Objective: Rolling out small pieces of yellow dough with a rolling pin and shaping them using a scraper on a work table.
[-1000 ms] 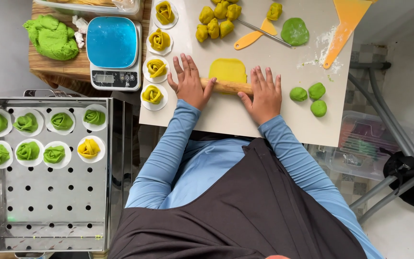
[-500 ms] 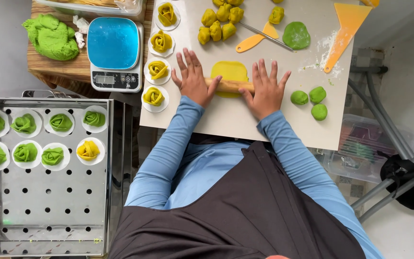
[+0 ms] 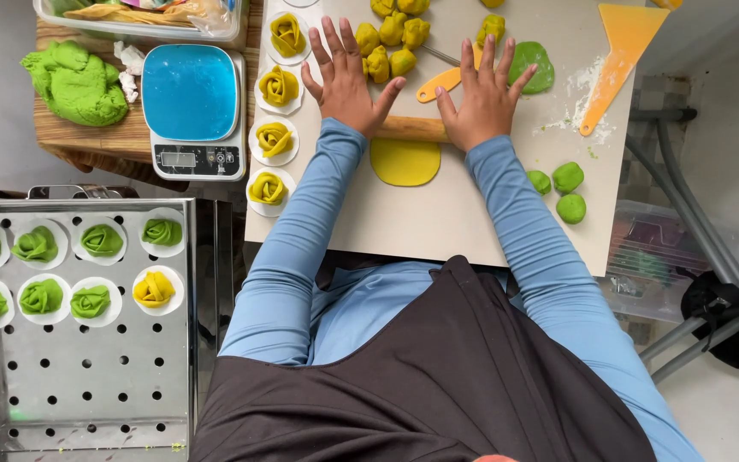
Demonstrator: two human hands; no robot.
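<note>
Work board (image 3: 438, 222): pale, rectangular, at centre of the head view, with the person leaning over it in blue sleeves and a dark apron.

Perforated steel tray (image 3: 79, 359), lower left: seven green dough flowers and one yellow on round white papers, same count as a second earlier.

Blue-topped kitchen scale (image 3: 192, 107) and a lump of green dough (image 3: 79, 81) on the wooden stand at upper left.

Change noted: over the last second both hands and the wooden rolling pin (image 3: 410, 128) travelled away from the body, toward the far edge of the board. The yellow dough disc (image 3: 404, 159), previously half under the pin on its far side, now lay mostly exposed on the near side, flat and rounded. Judged: one outward rolling stroke completed, disc thinner and wider, though thickness could not be read from above.

Left hand (image 3: 345, 81): flat, fingers spread wide, palm pressing on the left end of the pin; not gripping.

Right hand (image 3: 482, 98): likewise splayed and flat, heel on the right end of the pin, fingertips reaching over the flattened green dough piece (image 3: 534, 67).

Three green dough balls (image 3: 562, 186) at right; orange scraper (image 3: 613, 60) well apart from the hands.
</note>
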